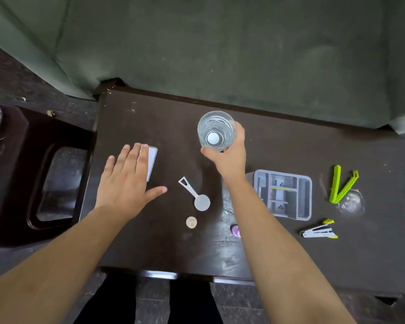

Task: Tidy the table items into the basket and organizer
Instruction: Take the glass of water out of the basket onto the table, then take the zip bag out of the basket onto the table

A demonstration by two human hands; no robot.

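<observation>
Two hands busy: right hand [229, 157] grips clear glass [216, 130] near table [150, 249] far edge, organizer [284, 195] lying just right of its forearm. Left hand [126, 181] spread flat over white card [152, 162] at left edge.

The left hand [129, 183] covers most of a pale flat object [152, 163], so it cannot be identified. The right forearm [267, 230] hides part of a small purple item [235, 231] and the grey organizer's [283, 195] near-left corner.
</observation>
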